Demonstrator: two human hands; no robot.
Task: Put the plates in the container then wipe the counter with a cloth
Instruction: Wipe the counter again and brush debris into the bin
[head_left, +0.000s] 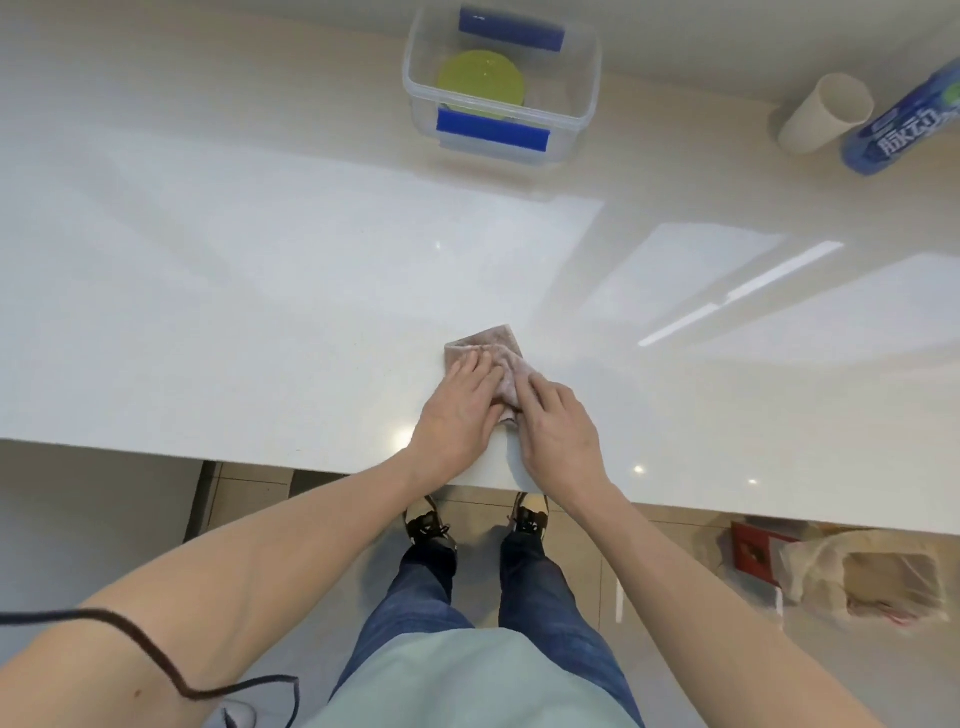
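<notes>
near the front edge of the counter: both hands lie side by side on a small cloth
counter: the white counter is glossy, with window reflections on its right half
cloth: the pinkish cloth is crumpled and lies flat on the counter, close to the near edge; its far corner sticks out beyond the fingers
left hand: the left hand is palm down, fingers spread flat on the left part of the cloth, pressing on it, not curled round it
right hand: the right hand is palm down, fingers stretched onto the right part of the cloth, touching the left hand's fingers; also flat, no pinch that can be seen
container: the clear plastic container, with blue clips on its near and far sides, stands at the back of the counter, well apart from the hands, lid off
plates: a yellow-green plate lies inside the container, on the left; whether more than one is stacked there cannot be told
to the right at the back: a beige cup lies tilted beside a blue bottle
below the counter: jeans and dark shoes on a tiled floor
</notes>
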